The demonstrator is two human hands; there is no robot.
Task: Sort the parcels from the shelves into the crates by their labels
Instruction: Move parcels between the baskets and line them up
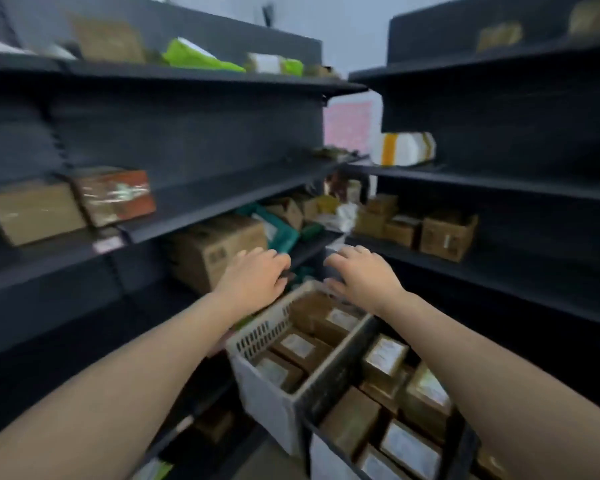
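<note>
Both my arms reach forward over two crates standing between dark shelf units. My left hand hovers palm down above the far left corner of the pale perforated crate; its fingers are loosely curled and I see nothing in them. My right hand hovers over the same crate's far edge, also loosely curled with nothing in it. The pale crate holds several brown labelled parcels. The dark crate beside it on the right holds several more labelled parcels. The picture is motion-blurred.
A large cardboard box sits on the left shelf just beyond my left hand, with green packets behind it. Small brown boxes stand on the right shelf. Higher left shelves carry two boxes and green mailers. A white parcel lies at mid right.
</note>
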